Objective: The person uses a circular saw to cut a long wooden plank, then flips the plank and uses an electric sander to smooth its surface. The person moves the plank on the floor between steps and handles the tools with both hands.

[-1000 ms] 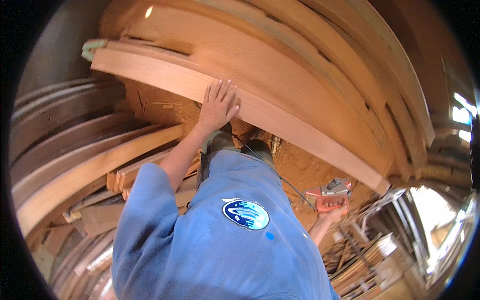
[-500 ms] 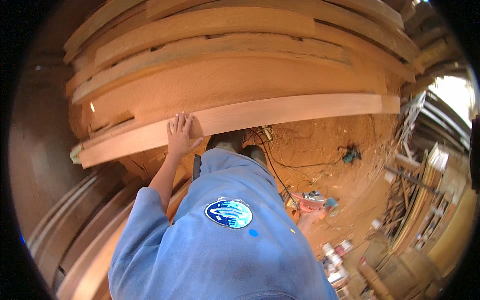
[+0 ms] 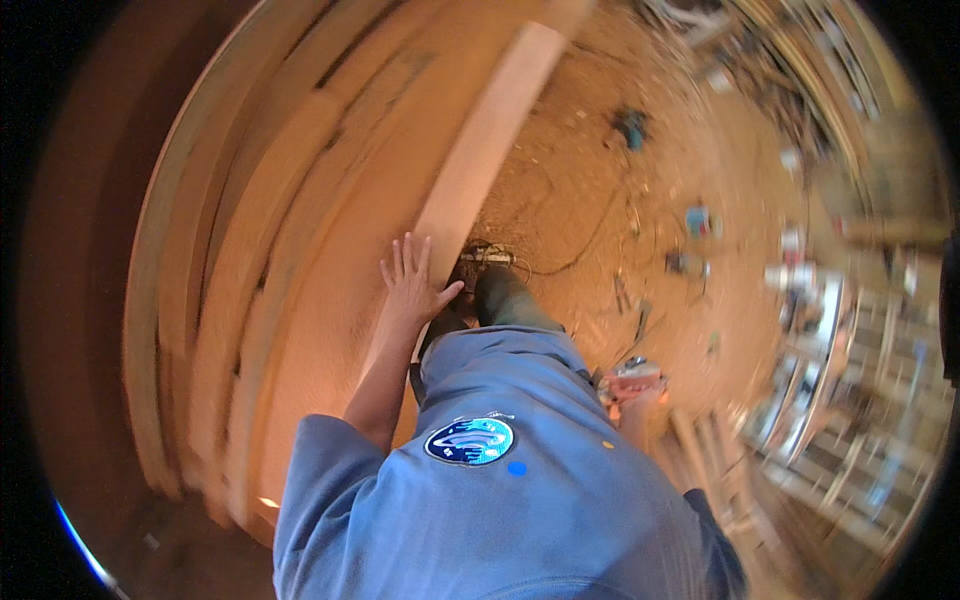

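My left hand (image 3: pixel 410 285) lies with fingers spread at the near part of a long, pale, smooth plank (image 3: pixel 480 150). The plank slants from beside my legs up to the top of the view. My left forearm covers part of its near stretch. Low at my right side, my right hand (image 3: pixel 640 405) is closed around an orange-red handheld power tool (image 3: pixel 634 378) with grey metal parts. Its exact kind is hard to make out, and my fingers are partly hidden by it. The tool is held away from the plank.
Rough stacked boards (image 3: pixel 240 230) fill the left side. On the dusty floor lie a cable (image 3: pixel 575 265), a teal and black power tool (image 3: pixel 630 127) and a blue-sided can (image 3: pixel 698 220). Scrap wood (image 3: pixel 715 460) and a slatted rack (image 3: pixel 850 430) stand at the right.
The whole view has swung round, so the plank runs steeply upward instead of across. My left hand stays spread at the plank; my right hand still grips the power tool at my side.
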Demonstrator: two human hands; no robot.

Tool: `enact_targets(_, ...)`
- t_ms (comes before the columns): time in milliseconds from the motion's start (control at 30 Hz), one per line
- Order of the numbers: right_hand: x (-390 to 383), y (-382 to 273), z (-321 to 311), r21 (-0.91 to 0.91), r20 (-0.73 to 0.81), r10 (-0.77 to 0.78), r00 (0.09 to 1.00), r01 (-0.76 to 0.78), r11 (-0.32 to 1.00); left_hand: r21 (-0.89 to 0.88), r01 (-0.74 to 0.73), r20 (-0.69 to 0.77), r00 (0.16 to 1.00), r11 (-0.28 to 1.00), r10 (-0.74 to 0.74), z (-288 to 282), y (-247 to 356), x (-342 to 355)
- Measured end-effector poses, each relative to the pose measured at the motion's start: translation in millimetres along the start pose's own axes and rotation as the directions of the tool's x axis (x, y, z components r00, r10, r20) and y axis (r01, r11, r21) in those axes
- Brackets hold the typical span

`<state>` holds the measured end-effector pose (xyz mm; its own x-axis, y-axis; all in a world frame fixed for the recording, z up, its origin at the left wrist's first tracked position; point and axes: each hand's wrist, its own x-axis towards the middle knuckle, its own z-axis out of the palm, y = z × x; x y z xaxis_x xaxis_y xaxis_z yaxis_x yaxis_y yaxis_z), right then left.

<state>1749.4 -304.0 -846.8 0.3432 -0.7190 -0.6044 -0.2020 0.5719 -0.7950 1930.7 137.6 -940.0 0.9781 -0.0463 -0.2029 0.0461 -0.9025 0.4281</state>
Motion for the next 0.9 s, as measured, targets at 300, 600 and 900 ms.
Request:
enact_targets(300,38,44,-65,0.241,-0.522,-0.024,0.853,0.174,0.955,0.206,-0.258,0.078,0.966,0.944,0.247,43,90,187)
enact_targets(600,114,40,-104,0.027,-0.512,-0.219,0.831,0.27,0.963,0.359,-0.167,0.196,0.975,0.918,0.101,87,135,242)
enact_targets(900,409,85,-144,-0.147,-0.511,0.061,0.858,-0.156,0.977,0.615,-0.068,0.109,0.994,0.786,0.001,75,156,242)
